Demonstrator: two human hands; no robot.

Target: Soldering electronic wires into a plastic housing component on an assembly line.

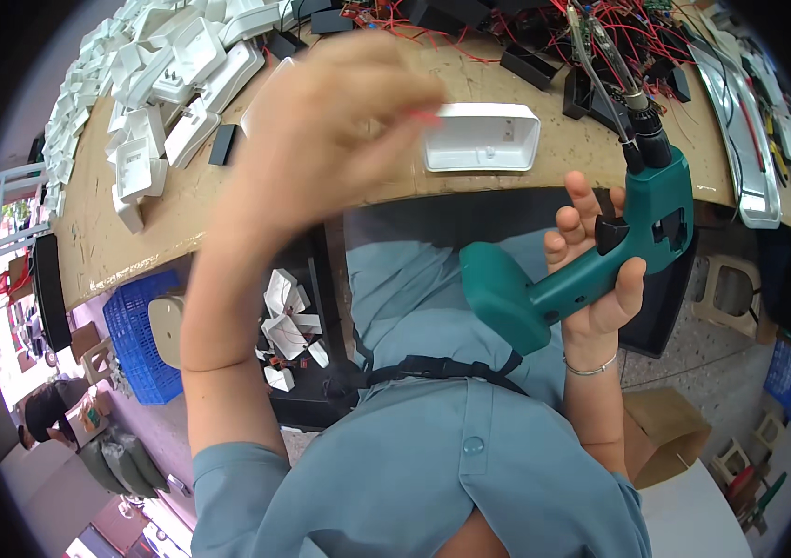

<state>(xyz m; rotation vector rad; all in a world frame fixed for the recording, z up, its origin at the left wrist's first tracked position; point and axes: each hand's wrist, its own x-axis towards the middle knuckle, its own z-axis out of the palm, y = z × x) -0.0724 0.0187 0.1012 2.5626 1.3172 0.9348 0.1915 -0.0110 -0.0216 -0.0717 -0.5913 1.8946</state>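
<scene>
My right hand [605, 279] is wrapped around the grip of a teal soldering gun [568, 284], its fingers near the black trigger. The gun's metal nozzle and thin feed tube [593, 65] point away from me, over the table. My left hand [349, 121] is smeared by motion above the front of the table. Its fingers look curled in a pinch, with a small red thing [425, 118] at the tips that I cannot make out. Just right of this hand lies an open white plastic box [482, 139], its hollow facing up.
White plastic housings [172, 84] pile up at the back left. Red wires [470, 42], circuit boards and black boxes [528, 67] crowd the back right. Beyond the gun, a metal tray [740, 139] lies on the table. White parts [286, 321] fill a black tray below the edge.
</scene>
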